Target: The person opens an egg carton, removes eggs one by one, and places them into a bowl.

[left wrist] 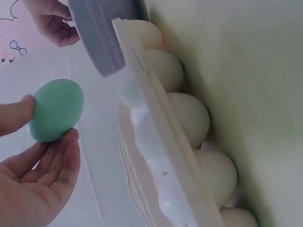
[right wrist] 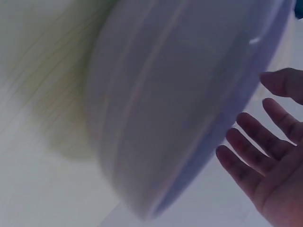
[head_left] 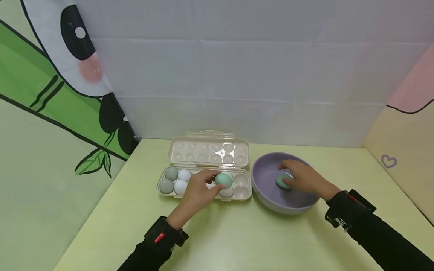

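Between thumb and fingertips, my left hand (head_left: 199, 190) pinches a pale green egg (head_left: 224, 181), raised above an egg carton (head_left: 242, 194). In the left wrist view that green egg (left wrist: 57, 109) shows whole, apart from the carton's side. Grey eggs (head_left: 166, 186) and white eggs (head_left: 181, 187) sit in the carton's left and middle cups; cups at its right end hold none. Over the purple bowl (head_left: 283, 209), my right hand (head_left: 301, 180) reaches down beside another green egg (head_left: 282, 181). The right wrist view shows its fingers (right wrist: 255, 137) spread, with nothing visible between them.
The carton's clear lid (head_left: 203, 150) lies folded back toward the wall. Bowl and carton stand close together on a pale yellow table (head_left: 217, 241). Behind rises a white sheet (head_left: 244, 75), with a cartoon-printed panel (head_left: 44, 150) on the left.
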Motion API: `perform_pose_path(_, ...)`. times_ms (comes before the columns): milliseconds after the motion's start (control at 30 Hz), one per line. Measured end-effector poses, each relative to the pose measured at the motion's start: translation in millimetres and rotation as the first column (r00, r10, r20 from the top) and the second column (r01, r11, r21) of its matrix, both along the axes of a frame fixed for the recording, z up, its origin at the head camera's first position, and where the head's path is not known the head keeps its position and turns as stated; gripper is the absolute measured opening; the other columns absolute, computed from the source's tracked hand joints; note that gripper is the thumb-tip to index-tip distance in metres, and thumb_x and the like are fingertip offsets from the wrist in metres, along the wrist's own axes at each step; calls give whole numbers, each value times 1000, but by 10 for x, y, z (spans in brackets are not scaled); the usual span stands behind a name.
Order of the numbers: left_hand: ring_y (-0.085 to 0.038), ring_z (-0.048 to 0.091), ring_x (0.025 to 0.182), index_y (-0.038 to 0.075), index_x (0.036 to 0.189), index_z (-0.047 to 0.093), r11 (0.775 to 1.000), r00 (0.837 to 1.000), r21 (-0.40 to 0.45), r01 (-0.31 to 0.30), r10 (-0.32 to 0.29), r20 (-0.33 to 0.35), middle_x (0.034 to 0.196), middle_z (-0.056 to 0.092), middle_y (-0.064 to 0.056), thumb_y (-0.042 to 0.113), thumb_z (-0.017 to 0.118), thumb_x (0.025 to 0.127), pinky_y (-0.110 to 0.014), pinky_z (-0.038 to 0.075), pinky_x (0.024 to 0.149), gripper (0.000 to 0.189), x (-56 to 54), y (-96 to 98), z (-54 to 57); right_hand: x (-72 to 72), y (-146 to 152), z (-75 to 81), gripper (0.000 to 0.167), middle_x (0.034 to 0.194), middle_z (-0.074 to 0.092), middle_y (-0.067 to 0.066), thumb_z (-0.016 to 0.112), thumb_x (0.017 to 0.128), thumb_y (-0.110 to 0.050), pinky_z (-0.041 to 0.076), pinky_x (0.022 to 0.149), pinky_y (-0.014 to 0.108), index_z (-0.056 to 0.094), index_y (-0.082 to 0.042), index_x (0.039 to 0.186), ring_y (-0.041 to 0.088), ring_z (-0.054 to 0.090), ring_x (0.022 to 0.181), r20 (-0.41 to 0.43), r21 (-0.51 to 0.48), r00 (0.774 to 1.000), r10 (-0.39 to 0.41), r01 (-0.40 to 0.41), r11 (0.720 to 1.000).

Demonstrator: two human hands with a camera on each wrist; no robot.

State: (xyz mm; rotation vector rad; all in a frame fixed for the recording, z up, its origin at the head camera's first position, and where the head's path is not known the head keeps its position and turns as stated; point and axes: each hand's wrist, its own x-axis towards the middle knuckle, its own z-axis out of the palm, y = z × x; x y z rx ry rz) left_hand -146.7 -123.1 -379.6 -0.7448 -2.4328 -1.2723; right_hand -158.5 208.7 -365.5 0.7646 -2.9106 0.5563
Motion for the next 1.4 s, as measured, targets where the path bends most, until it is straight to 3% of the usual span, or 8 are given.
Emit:
perform_pose_path(233, -26, 68, 85, -3, 111, 67, 983, 992, 181, 17, -39, 120, 99, 68, -13, 0, 78, 75, -41, 54, 75, 37, 76, 85, 13, 193, -391, 152, 31, 111, 61, 9, 69, 84, -7, 45, 91, 43, 59, -1, 113, 26, 56, 107, -133, -106, 986, 97, -112, 988)
perform_pose_path(467, -31, 66, 92, -9, 113, 62, 941, 971, 322, 103, -166, 173, 106, 65, -21, -2, 72, 81, -32, 53, 81, 34, 126, 343, -7, 344, -769, 132, 50, 120, 53, 7, 78, 78, -15, 42, 96, 40, 54, -3, 120, 23, 50, 114, -320, -130, 911, 261, -315, 940)
perform_pose_path(633, -32, 65, 96, -9, 115, 62, 905, 951, 410, 114, -219, 218, 107, 65, -21, -2, 71, 83, -29, 52, 84, 34, 160, 489, -14, 388, -900, 70, 52, 119, 51, 10, 80, 74, -11, 47, 90, 39, 53, -4, 118, 25, 52, 109, -422, -152, 874, 239, -328, 932)
perform_pose_path(800, -31, 65, 96, -8, 115, 62, 895, 941, 427, 125, -244, 236, 108, 65, -20, 0, 71, 83, -30, 52, 83, 34, 188, 541, -4, 400, -909, 48, 47, 113, 54, 10, 80, 72, -4, 48, 85, 38, 56, -5, 112, 24, 55, 103, -468, -183, 863, 193, -308, 934)
perform_pose_path(933, -26, 65, 97, -2, 117, 63, 924, 941, 359, 130, -230, 249, 109, 66, -14, 11, 70, 86, -34, 53, 82, 35, 182, 500, -8, 389, -868, 46, 43, 112, 54, 8, 79, 72, -3, 49, 84, 36, 57, -6, 110, 23, 55, 102, -449, -180, 872, 196, -303, 936)
perform_pose_path(1133, -26, 62, 103, 2, 117, 65, 994, 985, 94, 55, -69, 156, 111, 67, -12, 21, 71, 85, -47, 47, 89, 37, 96, 299, -70, 336, -745, 96, 42, 111, 54, 7, 79, 72, -4, 50, 80, 36, 58, -7, 108, 20, 55, 98, -388, -181, 906, 167, -253, 950)
perform_pose_path(1233, -29, 61, 106, -1, 120, 62, 999, 990, -42, 7, -1, 143, 112, 66, -15, 18, 70, 85, -47, 46, 89, 40, 53, 185, -65, 267, -643, 136, 44, 111, 54, 8, 80, 72, -1, 50, 80, 37, 58, -6, 110, 22, 54, 99, -350, -187, 925, 147, -223, 957)
perform_pose_path(1400, -32, 59, 107, -3, 124, 58, 977, 987, -212, -22, 55, 152, 115, 64, -17, 15, 68, 86, -46, 47, 87, 43, 7, 93, -95, 123, -453, 186, 43, 110, 55, 8, 77, 75, -1, 49, 80, 37, 57, -6, 112, 22, 54, 98, -238, -151, 964, 117, -156, 976)
